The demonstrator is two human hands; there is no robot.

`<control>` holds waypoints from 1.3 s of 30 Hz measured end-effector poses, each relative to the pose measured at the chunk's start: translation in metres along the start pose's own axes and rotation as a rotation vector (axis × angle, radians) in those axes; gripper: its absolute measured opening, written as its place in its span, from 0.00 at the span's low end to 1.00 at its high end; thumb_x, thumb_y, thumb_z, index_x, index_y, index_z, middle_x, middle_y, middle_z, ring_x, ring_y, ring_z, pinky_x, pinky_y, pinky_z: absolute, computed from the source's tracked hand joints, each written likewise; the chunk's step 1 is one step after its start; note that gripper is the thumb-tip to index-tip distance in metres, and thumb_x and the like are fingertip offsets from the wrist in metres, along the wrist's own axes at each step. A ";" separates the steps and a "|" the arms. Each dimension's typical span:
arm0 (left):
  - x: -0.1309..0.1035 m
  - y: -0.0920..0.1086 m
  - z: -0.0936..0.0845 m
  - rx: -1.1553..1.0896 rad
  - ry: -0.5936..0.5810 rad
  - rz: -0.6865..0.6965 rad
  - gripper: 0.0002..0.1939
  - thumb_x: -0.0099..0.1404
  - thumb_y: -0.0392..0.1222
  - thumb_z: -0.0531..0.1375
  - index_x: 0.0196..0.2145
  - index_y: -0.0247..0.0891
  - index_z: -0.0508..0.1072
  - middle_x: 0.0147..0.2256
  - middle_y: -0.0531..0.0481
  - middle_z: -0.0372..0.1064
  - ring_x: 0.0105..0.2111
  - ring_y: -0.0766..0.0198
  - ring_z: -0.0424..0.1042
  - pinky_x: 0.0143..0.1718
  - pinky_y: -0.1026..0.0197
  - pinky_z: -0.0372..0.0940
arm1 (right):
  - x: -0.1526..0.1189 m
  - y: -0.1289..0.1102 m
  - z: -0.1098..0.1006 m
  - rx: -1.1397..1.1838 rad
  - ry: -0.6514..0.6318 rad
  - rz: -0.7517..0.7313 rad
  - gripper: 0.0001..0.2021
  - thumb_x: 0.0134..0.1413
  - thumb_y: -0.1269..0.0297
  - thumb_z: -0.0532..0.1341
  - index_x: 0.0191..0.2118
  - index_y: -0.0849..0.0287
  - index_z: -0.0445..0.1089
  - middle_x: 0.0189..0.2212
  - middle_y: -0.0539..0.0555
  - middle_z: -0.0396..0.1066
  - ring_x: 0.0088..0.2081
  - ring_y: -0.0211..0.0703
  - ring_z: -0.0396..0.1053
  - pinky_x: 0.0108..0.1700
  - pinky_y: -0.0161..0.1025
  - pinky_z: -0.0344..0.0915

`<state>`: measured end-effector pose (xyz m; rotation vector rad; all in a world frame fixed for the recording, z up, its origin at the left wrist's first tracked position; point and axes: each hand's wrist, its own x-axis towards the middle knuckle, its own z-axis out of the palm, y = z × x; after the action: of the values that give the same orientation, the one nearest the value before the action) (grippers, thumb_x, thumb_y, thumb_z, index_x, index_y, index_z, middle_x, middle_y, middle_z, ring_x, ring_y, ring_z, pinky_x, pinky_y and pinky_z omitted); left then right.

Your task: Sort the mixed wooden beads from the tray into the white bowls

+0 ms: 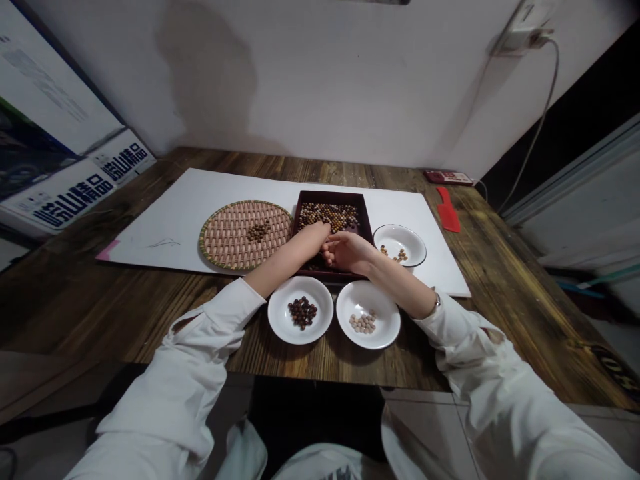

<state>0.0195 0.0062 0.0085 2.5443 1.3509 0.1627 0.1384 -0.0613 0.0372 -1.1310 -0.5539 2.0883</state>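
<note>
The left hand (316,233) and right hand (351,252) share the dark-maroon rectangular tray (331,197) (grips hidden, I cannot tell), where small, round brown-and-cream beads (331,214) deserve light pinches.

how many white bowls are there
3: the left front bowl and right front bowl, side by side before the dark tray, and the third bowl, right of the tray on the white board.

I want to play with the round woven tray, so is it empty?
No, a cluster of small brownish pieces lies on the woven tray.
</note>
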 end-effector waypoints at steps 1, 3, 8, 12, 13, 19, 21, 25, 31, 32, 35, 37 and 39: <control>0.000 0.000 0.000 0.013 -0.012 -0.002 0.13 0.66 0.28 0.51 0.39 0.28 0.75 0.39 0.39 0.75 0.38 0.59 0.75 0.42 0.61 0.66 | 0.000 0.000 0.000 0.000 0.001 0.002 0.11 0.58 0.71 0.49 0.26 0.60 0.60 0.19 0.52 0.67 0.20 0.36 0.63 0.27 0.34 0.60; -0.001 0.001 -0.001 0.056 -0.042 -0.005 0.13 0.67 0.29 0.51 0.41 0.29 0.75 0.40 0.39 0.75 0.40 0.59 0.75 0.42 0.62 0.66 | 0.001 0.000 -0.001 0.000 0.000 0.003 0.10 0.58 0.71 0.49 0.26 0.60 0.60 0.19 0.52 0.67 0.20 0.36 0.63 0.27 0.34 0.60; -0.008 0.005 -0.009 0.093 -0.063 -0.005 0.14 0.68 0.30 0.50 0.44 0.28 0.74 0.42 0.36 0.75 0.43 0.56 0.75 0.43 0.60 0.65 | 0.001 0.000 -0.001 -0.002 0.001 0.003 0.10 0.58 0.71 0.49 0.26 0.59 0.60 0.19 0.51 0.66 0.20 0.37 0.64 0.27 0.34 0.59; -0.008 0.008 -0.010 0.093 -0.071 -0.018 0.14 0.68 0.30 0.50 0.42 0.28 0.75 0.41 0.37 0.76 0.43 0.58 0.75 0.43 0.62 0.66 | 0.002 0.000 -0.004 0.022 -0.009 0.002 0.06 0.55 0.72 0.51 0.28 0.59 0.60 0.19 0.51 0.66 0.21 0.38 0.64 0.27 0.35 0.59; -0.007 0.008 -0.010 0.090 -0.071 -0.018 0.13 0.67 0.30 0.51 0.42 0.28 0.75 0.41 0.37 0.76 0.43 0.58 0.75 0.44 0.62 0.66 | 0.002 0.000 -0.004 0.031 -0.007 0.000 0.06 0.55 0.72 0.51 0.28 0.59 0.60 0.19 0.50 0.66 0.21 0.38 0.64 0.27 0.35 0.59; -0.006 0.006 -0.007 0.047 -0.081 0.032 0.10 0.65 0.30 0.54 0.38 0.28 0.76 0.39 0.37 0.77 0.40 0.57 0.76 0.41 0.63 0.65 | 0.003 0.000 -0.007 0.032 0.021 -0.010 0.06 0.55 0.71 0.51 0.28 0.59 0.60 0.18 0.48 0.63 0.20 0.36 0.63 0.27 0.35 0.59; -0.005 0.004 -0.005 0.038 -0.089 0.056 0.08 0.63 0.31 0.57 0.35 0.29 0.76 0.37 0.38 0.77 0.37 0.58 0.76 0.39 0.63 0.65 | 0.004 0.000 -0.007 0.027 0.016 -0.017 0.06 0.55 0.71 0.51 0.28 0.59 0.59 0.17 0.48 0.62 0.20 0.36 0.63 0.26 0.35 0.58; -0.003 0.000 -0.003 0.021 -0.099 0.093 0.08 0.61 0.31 0.56 0.30 0.31 0.76 0.32 0.41 0.77 0.32 0.60 0.75 0.35 0.64 0.63 | 0.004 0.000 -0.008 0.024 0.014 -0.021 0.06 0.55 0.71 0.50 0.28 0.58 0.59 0.18 0.47 0.62 0.20 0.36 0.63 0.26 0.34 0.58; -0.006 0.003 -0.009 -0.125 -0.113 0.106 0.09 0.62 0.30 0.54 0.28 0.33 0.73 0.31 0.45 0.76 0.30 0.64 0.72 0.31 0.66 0.60 | 0.006 0.001 -0.009 0.049 0.003 -0.032 0.05 0.53 0.71 0.51 0.28 0.58 0.57 0.17 0.47 0.60 0.20 0.36 0.61 0.27 0.33 0.58; -0.006 0.004 -0.010 -0.149 -0.105 0.101 0.09 0.63 0.31 0.54 0.27 0.33 0.72 0.31 0.44 0.76 0.30 0.64 0.72 0.31 0.66 0.60 | 0.006 0.001 -0.009 0.057 -0.001 -0.044 0.05 0.52 0.71 0.51 0.28 0.58 0.57 0.17 0.47 0.59 0.19 0.35 0.60 0.26 0.33 0.58; -0.007 0.006 -0.013 -0.192 -0.031 0.071 0.12 0.67 0.34 0.51 0.27 0.34 0.70 0.32 0.45 0.75 0.32 0.63 0.71 0.35 0.64 0.61 | 0.005 0.001 -0.008 0.082 -0.010 -0.090 0.05 0.52 0.73 0.51 0.27 0.57 0.56 0.16 0.46 0.57 0.19 0.34 0.58 0.26 0.32 0.57; -0.007 0.008 -0.014 -0.242 0.029 0.045 0.15 0.69 0.37 0.49 0.29 0.34 0.71 0.32 0.45 0.74 0.32 0.63 0.70 0.38 0.63 0.62 | 0.004 0.001 -0.007 0.099 -0.001 -0.117 0.06 0.52 0.73 0.51 0.27 0.57 0.56 0.16 0.46 0.56 0.19 0.34 0.58 0.26 0.32 0.57; -0.007 0.008 -0.015 -0.320 0.072 0.026 0.17 0.71 0.41 0.47 0.30 0.34 0.71 0.33 0.45 0.74 0.33 0.62 0.70 0.40 0.61 0.63 | 0.004 0.000 -0.007 0.111 0.024 -0.142 0.06 0.53 0.73 0.50 0.27 0.58 0.56 0.16 0.46 0.56 0.19 0.33 0.58 0.25 0.31 0.57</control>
<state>0.0184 -0.0012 0.0251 2.3073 1.2059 0.4424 0.1425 -0.0585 0.0315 -1.0220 -0.4855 1.9567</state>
